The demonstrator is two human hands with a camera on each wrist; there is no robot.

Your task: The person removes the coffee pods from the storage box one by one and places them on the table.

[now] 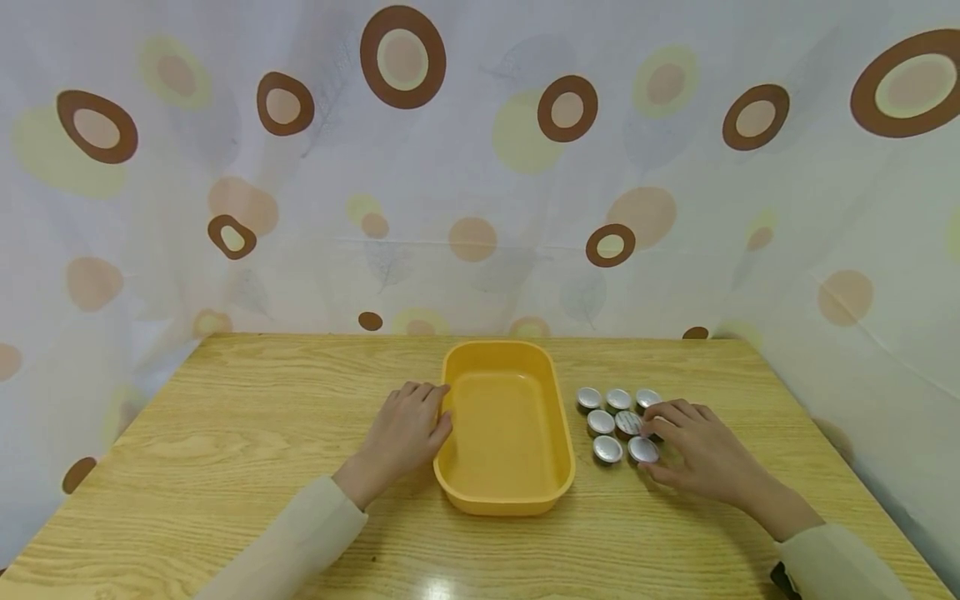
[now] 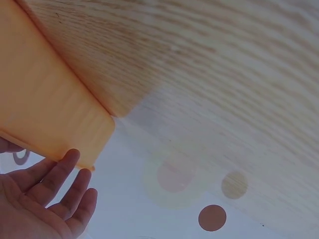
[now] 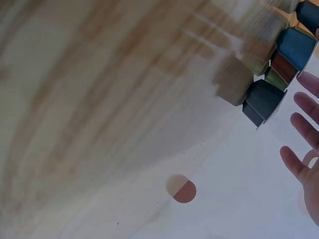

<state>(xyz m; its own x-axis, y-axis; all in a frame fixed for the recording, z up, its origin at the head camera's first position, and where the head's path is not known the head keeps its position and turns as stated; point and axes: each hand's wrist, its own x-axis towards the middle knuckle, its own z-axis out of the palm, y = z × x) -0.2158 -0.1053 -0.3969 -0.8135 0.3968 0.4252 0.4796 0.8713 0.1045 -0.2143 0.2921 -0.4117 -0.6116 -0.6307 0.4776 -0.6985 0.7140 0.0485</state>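
Yellow tray [image 1: 555, 392]: smooth matt plastic. Capsules [image 1: 607, 448]: shiny silver foil tops, coloured bodies. Table [image 1: 247, 433]: glossy varnished wood grain. Backdrop curtain [image 1: 480, 167]: thin printed cloth.

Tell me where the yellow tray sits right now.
In the head view the yellow tray stands mid-table, between the left hand touching its left rim and the foil-topped capsules clustered to its right.

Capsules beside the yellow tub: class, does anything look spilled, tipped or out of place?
Nothing stands out. The capsules stand foil-up in a tight cluster right of the empty yellow tub; the right hand touches them, and the left hand rests against the tub.
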